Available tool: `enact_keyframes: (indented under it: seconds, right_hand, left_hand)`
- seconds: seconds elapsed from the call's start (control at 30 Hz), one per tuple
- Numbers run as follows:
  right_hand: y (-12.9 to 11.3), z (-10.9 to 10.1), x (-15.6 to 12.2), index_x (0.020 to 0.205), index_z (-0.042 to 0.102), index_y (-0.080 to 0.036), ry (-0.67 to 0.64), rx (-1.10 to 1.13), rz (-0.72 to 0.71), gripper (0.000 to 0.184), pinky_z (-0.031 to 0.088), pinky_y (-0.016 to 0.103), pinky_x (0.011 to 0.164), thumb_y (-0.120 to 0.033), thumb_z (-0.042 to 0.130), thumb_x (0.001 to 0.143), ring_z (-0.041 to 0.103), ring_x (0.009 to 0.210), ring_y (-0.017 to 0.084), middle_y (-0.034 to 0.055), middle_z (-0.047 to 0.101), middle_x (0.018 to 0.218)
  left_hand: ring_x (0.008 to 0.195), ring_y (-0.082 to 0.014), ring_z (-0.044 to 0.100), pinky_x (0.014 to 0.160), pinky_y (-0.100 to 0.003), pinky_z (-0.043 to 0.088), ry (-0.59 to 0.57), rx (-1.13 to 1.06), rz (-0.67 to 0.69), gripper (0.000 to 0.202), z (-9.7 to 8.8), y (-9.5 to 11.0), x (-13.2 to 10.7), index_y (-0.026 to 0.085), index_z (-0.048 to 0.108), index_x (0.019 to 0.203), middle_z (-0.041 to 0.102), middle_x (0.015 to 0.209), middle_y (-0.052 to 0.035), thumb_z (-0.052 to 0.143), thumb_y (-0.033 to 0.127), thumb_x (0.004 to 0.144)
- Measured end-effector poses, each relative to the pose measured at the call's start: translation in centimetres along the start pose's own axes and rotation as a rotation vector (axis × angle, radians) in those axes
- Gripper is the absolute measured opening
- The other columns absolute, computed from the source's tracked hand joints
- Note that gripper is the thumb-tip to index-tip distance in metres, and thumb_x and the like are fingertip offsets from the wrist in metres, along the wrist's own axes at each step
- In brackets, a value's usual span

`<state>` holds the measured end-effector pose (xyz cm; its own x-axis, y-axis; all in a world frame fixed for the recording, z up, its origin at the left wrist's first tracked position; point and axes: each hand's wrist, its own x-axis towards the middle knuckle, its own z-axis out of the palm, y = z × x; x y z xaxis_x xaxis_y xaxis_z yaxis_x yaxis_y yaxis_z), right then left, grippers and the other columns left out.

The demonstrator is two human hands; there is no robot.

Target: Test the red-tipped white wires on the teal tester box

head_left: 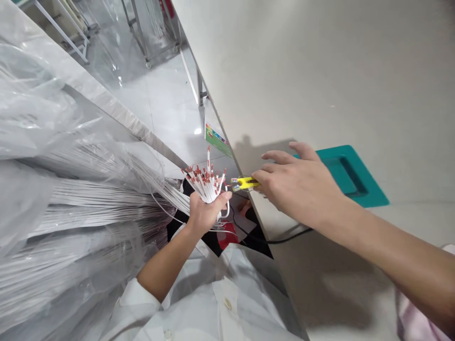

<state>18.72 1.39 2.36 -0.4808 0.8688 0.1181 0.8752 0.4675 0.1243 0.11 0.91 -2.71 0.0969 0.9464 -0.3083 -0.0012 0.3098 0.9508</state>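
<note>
Just off the left edge of the bench (320, 85), our left hand (206, 213) is closed around a bunch of white wires (209, 190). Its long axis runs away from our shirt (238, 289), and the reddish bare tips (196, 175) fan out at the far end, one standing clear beyond the others. Our right hand (298, 180), over the bench near that same edge, has its grip on a yellow tool (245, 183), some fingers lifted and spread; the tool lies crosswise and points left at the bunch. The wires are slim and smooth-coated, the tips coppery; a teal tray (372, 190) on the bench, behind our right hand, is flat-rimmed with a rectangular hollow. To our left, long bundles (95, 201) of similar wire lie under crinkled clear plastic (31, 118). Our right hand covers the tool's handles and part of the tray, our left hand hides the bunch's middle, and we cannot tell whether the tool's jaws touch a wire. A black cable (280, 241) vanishes behind our right forearm (384, 241).
</note>
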Motion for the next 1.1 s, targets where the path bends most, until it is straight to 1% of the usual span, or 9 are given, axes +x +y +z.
enact_keyframes:
  seconds: [0.17,0.37,0.5,0.6,0.7,0.87,0.97,1.03,1.1]
  right_hand:
    - [-0.1,-0.2,0.1,0.06,0.056,-0.02,-0.011,0.047,0.023,0.027,0.024,0.053,0.093,-0.011,0.043,0.082,0.057,0.092,0.03,0.0055,0.062,0.059]
    - [0.2,0.3,0.0,0.06,0.055,-0.02,0.01,0.055,0.011,0.028,0.023,0.055,0.094,-0.015,0.042,0.084,0.056,0.092,0.03,0.0062,0.06,0.058]
    - [0.2,0.4,-0.2,0.077,0.061,-0.019,0.009,0.035,0.009,0.016,0.021,0.058,0.095,-0.027,0.048,0.084,0.054,0.095,0.032,0.0094,0.064,0.072]
    - [0.1,0.6,-0.3,0.099,0.06,-0.017,0.002,-0.006,-0.008,0.029,0.019,0.062,0.095,-0.038,0.052,0.082,0.053,0.097,0.034,0.0125,0.065,0.083]
    - [0.0,0.9,-0.3,0.111,0.056,-0.016,-0.001,-0.041,-0.027,0.041,0.018,0.062,0.097,-0.043,0.054,0.08,0.053,0.096,0.033,0.0126,0.064,0.088]
    - [-0.1,1.2,-0.3,0.11,0.057,-0.02,0.066,-0.028,-0.026,0.04,0.017,0.059,0.1,-0.047,0.052,0.081,0.055,0.092,0.029,0.0091,0.064,0.081]
    - [0.0,1.0,-0.4,0.108,0.06,-0.016,0.108,0.073,-0.023,0.049,0.019,0.062,0.098,-0.056,0.045,0.082,0.057,0.089,0.032,0.0116,0.065,0.079]
    - [-0.2,0.6,-0.6,0.105,0.061,-0.015,0.175,0.169,-0.006,0.054,0.024,0.062,0.096,-0.06,0.047,0.078,0.059,0.086,0.032,0.0129,0.066,0.082]
    - [-0.9,0.1,-1.0,0.101,0.063,-0.017,0.291,0.235,0.032,0.045,0.035,0.055,0.09,-0.053,0.054,0.077,0.062,0.081,0.029,0.0117,0.068,0.083]
  left_hand:
    - [0.051,-0.0092,0.054,0.052,-0.024,0.048,0.011,0.02,-0.017,0.039,0.8,-0.2,0.1,0.015,0.067,0.099,0.065,0.073,-0.0019,0.071,0.029,0.063]
    - [0.085,-0.0212,0.064,0.082,-0.036,0.049,-0.005,0.06,0.032,0.035,1.1,-0.2,0.5,0.014,0.068,0.098,0.07,0.091,-0.008,0.07,0.024,0.064]
    - [0.092,-0.023,0.063,0.087,-0.037,0.048,-0.009,0.104,0.037,0.033,1.1,0.1,0.6,0.014,0.069,0.095,0.07,0.094,-0.0082,0.07,0.02,0.062]
    - [0.093,-0.023,0.063,0.088,-0.037,0.048,-0.002,0.117,0.042,0.033,1.1,0.1,0.6,0.014,0.068,0.095,0.07,0.096,-0.0082,0.07,0.02,0.063]
    - [0.094,-0.0229,0.063,0.088,-0.037,0.048,-0.003,0.109,0.042,0.032,1.0,-0.1,0.6,0.014,0.069,0.094,0.07,0.096,-0.0081,0.07,0.02,0.063]
    - [0.093,-0.0222,0.063,0.088,-0.037,0.047,-0.011,0.091,0.055,0.032,0.5,-0.5,0.5,0.016,0.068,0.096,0.069,0.096,-0.0075,0.069,0.022,0.064]
    - [0.088,-0.0208,0.064,0.083,-0.034,0.049,0.001,0.075,0.072,0.032,0.1,-0.7,0.1,0.015,0.068,0.096,0.069,0.094,-0.0074,0.069,0.025,0.065]
    - [0.081,-0.0189,0.064,0.076,-0.032,0.05,0.019,0.084,0.075,0.033,-0.2,-0.7,-0.3,0.015,0.068,0.096,0.069,0.09,-0.0069,0.069,0.027,0.066]
    - [0.069,-0.0159,0.062,0.065,-0.028,0.051,0.041,0.1,0.053,0.033,-0.7,-0.7,-0.7,0.014,0.067,0.094,0.069,0.082,-0.0055,0.069,0.03,0.065]
